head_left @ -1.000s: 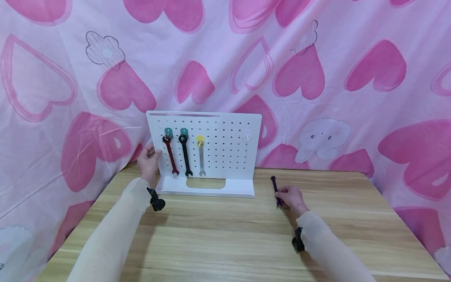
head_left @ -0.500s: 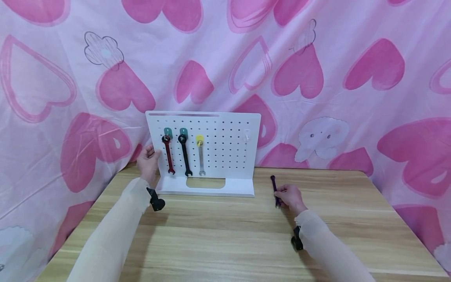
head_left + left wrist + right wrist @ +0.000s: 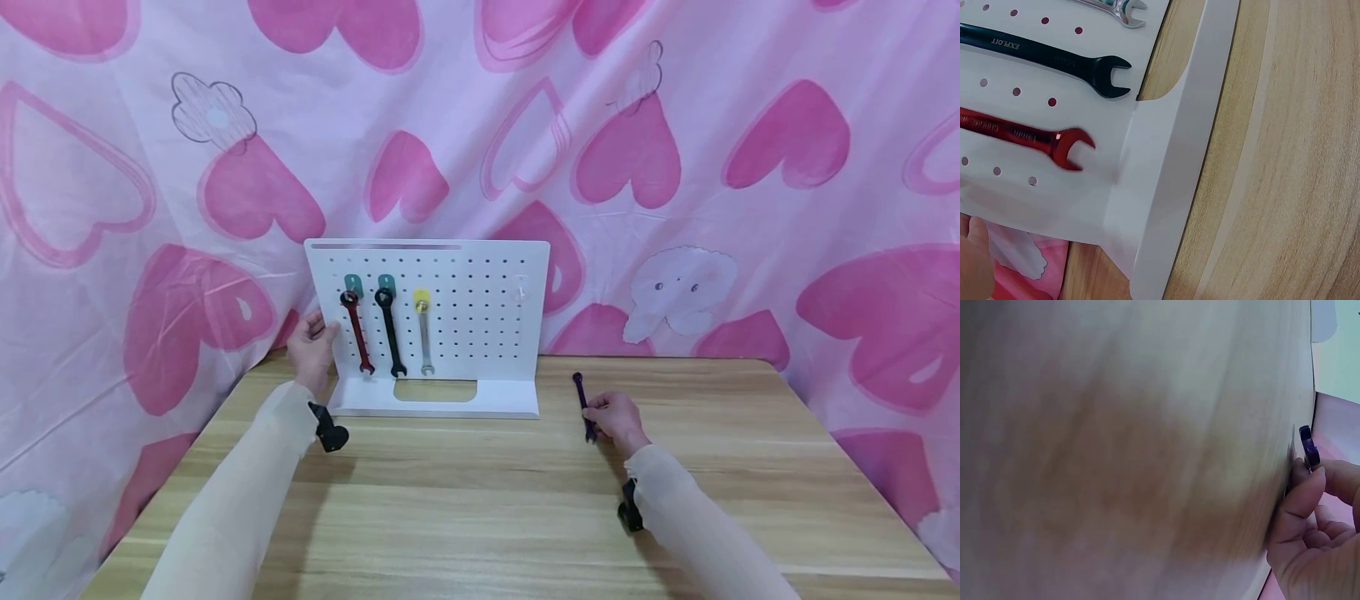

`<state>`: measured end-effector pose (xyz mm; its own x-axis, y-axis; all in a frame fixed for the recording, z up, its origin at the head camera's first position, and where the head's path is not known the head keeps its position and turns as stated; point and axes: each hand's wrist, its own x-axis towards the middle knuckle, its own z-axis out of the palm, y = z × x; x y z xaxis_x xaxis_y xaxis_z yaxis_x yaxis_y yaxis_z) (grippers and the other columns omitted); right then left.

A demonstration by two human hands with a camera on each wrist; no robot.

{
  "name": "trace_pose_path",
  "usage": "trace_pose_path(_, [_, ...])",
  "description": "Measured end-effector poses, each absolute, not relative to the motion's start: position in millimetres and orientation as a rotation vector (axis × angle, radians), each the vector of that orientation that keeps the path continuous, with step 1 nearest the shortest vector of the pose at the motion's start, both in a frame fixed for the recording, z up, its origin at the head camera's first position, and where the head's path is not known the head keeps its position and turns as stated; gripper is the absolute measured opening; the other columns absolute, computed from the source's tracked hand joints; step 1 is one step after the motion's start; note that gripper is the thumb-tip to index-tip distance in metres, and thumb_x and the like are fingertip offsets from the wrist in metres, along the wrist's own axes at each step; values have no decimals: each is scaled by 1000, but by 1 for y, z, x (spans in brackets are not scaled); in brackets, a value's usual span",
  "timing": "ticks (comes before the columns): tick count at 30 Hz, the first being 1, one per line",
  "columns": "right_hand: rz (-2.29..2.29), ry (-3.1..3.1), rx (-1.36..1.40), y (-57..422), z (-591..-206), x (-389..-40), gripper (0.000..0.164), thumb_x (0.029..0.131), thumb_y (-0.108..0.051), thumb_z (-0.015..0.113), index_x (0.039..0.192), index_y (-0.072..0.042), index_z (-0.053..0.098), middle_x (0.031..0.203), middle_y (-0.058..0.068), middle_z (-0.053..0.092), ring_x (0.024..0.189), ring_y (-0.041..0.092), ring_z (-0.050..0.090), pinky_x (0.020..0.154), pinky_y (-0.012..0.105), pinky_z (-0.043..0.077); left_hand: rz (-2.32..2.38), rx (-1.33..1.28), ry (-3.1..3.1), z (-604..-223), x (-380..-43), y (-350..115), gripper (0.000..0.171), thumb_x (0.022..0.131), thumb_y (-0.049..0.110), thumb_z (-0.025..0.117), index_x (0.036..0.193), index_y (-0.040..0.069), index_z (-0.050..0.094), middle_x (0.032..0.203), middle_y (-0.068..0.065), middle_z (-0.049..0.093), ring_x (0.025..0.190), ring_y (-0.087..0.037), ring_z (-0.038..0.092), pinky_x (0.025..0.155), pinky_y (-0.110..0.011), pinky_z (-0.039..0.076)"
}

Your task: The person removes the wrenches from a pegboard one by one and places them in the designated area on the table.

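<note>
My left hand (image 3: 311, 346) holds the left edge of a white pegboard stand (image 3: 480, 333); in the left wrist view only a few fingers (image 3: 975, 250) show beside that edge. From hooks on the board hang a red wrench (image 3: 358, 333), a black wrench (image 3: 391, 332) and a silver wrench (image 3: 425, 337), open jaws downward. To the right of the stand, my right hand (image 3: 617, 419) pinches a dark purple wrench (image 3: 581, 396) between thumb and fingers, low over the table. In the right wrist view, one end of this wrench (image 3: 1309, 447) sticks out past the fingertips.
A clear hook (image 3: 520, 288) sits at the board's upper right. The stand rests near the back of a wooden table (image 3: 465, 508). Behind hangs a pink curtain (image 3: 465, 108) with hearts. Each wrist wears a black camera (image 3: 328, 429).
The red wrench swings slightly on its hook. The head view shifts a little. Both hands keep nearly the same place, the right one still pinching the purple wrench.
</note>
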<state>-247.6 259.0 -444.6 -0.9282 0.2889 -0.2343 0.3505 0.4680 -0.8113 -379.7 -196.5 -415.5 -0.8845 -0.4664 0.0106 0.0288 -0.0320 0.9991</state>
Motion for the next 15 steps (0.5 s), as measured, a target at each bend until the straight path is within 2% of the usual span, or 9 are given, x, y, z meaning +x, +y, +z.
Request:
trace_pose_path(3, [-1489,2635,581,259,-445,-249,18,88,-6,62,102,5,62,79,8,60,62,13,51,53,22,46,-2005,437,-1877,-427,-391,-203,41,86,29,68,125,25,56,129,2,55,117,-14,51,102,-25,41])
trace_pose_path(15, [-1496,2639,590,256,-442,-242,19,89,-7,61,103,6,60,89,14,60,67,15,54,56,23,50,-1936,468,-1989,-401,-366,-192,41,90,29,62,130,21,53,134,-3,53,121,-19,49,106,-33,39])
